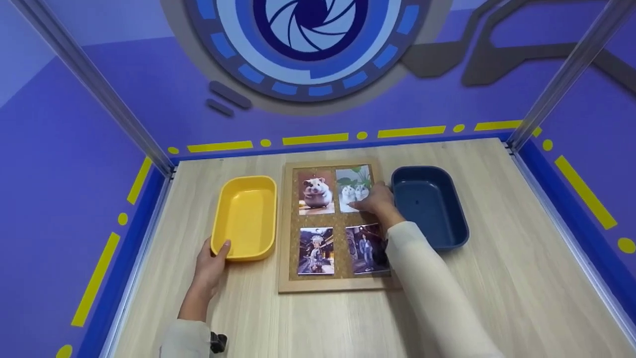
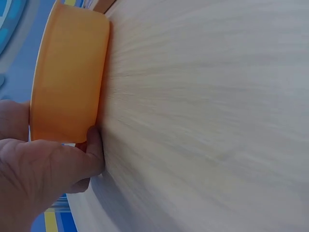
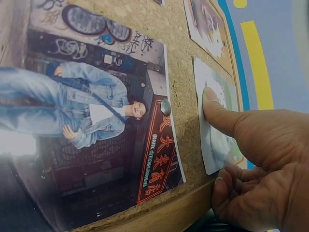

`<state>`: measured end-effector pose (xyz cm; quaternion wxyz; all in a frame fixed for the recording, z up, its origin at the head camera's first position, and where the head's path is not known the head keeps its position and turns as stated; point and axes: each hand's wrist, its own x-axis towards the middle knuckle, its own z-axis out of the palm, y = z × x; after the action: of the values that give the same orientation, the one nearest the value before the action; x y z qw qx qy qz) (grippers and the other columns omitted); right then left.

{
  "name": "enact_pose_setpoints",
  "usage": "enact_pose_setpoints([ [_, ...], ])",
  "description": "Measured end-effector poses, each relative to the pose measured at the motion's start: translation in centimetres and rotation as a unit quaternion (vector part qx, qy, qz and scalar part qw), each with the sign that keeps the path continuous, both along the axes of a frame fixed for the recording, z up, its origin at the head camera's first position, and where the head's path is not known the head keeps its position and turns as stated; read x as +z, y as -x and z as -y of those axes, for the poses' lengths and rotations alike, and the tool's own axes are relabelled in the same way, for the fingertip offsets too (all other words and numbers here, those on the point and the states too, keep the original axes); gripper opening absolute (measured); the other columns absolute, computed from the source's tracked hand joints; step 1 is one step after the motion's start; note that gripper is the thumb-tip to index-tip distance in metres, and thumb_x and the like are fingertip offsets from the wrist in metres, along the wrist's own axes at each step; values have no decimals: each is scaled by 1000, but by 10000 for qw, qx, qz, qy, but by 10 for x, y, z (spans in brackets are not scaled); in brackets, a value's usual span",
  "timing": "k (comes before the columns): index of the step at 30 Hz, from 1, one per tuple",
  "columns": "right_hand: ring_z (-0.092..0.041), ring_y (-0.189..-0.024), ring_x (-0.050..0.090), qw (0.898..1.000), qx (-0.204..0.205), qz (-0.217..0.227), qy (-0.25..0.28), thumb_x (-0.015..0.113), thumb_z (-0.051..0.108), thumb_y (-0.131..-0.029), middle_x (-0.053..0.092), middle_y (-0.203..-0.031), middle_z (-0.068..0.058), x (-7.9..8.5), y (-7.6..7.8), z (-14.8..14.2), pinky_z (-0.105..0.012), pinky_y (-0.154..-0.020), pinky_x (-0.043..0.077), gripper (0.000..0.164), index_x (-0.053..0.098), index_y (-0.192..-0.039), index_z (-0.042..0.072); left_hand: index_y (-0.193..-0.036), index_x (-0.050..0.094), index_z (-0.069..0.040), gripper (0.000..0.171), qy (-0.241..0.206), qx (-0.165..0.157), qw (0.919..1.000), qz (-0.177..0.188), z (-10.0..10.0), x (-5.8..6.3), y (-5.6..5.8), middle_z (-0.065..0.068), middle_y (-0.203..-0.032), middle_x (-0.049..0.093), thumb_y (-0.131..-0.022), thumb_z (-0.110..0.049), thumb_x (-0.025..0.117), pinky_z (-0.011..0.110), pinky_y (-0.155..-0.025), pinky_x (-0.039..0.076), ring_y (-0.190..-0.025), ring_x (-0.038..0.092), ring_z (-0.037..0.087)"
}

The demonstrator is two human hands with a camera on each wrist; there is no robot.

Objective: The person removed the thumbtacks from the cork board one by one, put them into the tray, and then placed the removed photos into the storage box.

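My left hand (image 1: 209,266) grips the near left corner of a yellow tray (image 1: 243,256), thumb over the rim and fingers against its outer side. In the left wrist view the tray's outer wall (image 2: 72,72) looks orange beside the tabletop. My right hand (image 1: 376,201) holds a photo of white hamsters with green leaves (image 1: 348,194), at the upper right of a wood-framed cork board (image 1: 340,284). In the right wrist view the thumb (image 3: 219,113) lies on the photo's face, with the other fingers (image 3: 227,186) curled by its right edge.
Three other photos lie on the board: a brown-and-white hamster (image 1: 316,193), a chef figure (image 1: 316,251) and a person in denim (image 1: 366,248), with a round pin (image 3: 165,107). A dark blue tray (image 1: 449,214) stands at the right. Purple walls (image 1: 124,89) enclose the table.
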<state>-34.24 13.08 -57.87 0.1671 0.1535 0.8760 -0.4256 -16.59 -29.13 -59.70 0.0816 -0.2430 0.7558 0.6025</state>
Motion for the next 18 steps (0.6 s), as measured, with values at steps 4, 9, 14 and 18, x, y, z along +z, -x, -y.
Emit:
enact_pose_setpoints([
  [4, -35, -124, 58, 10000, 20, -39, -45, 96, 28, -79, 60, -135, -20, 1, 1, -1, -55, -121, 47, 87, 46, -145, 1, -173, 11, -21, 81, 55, -170, 9998, -58, -3, -3, 3, 12, -177, 24, -110, -51, 53, 51, -135, 27, -159, 33, 28],
  [9, -36, -123, 58, 9998, 124, -20, -129, 95, 29, -81, 60, -136, -21, -1, 2, -2, -56, -120, 48, 86, 47, -145, 0, -172, 14, -21, 82, 87, -325, 9994, -48, -2, -4, 6, 12, -175, 28, -109, -54, 54, 54, -135, 25, -158, 34, 29],
  [14, -37, -124, 59, 9991, 265, -55, -321, 91, 32, -86, 61, -136, -23, -5, 4, -4, -55, -118, 49, 80, 48, -144, -3, -172, 15, -18, 82, -41, -399, 9992, 52, 0, -3, 6, 13, -175, 28, -109, -54, 53, 55, -136, 24, -160, 32, 30],
  [18, -38, -121, 61, 9957, 536, -269, -710, 88, 37, -88, 63, -133, -26, -6, 6, -7, -54, -113, 51, 80, 49, -141, -7, -172, 8, -15, 83, -301, -359, 9988, 107, 2, -2, 8, 14, -178, 22, -111, -52, 50, 53, -136, 22, -165, 26, 31],
])
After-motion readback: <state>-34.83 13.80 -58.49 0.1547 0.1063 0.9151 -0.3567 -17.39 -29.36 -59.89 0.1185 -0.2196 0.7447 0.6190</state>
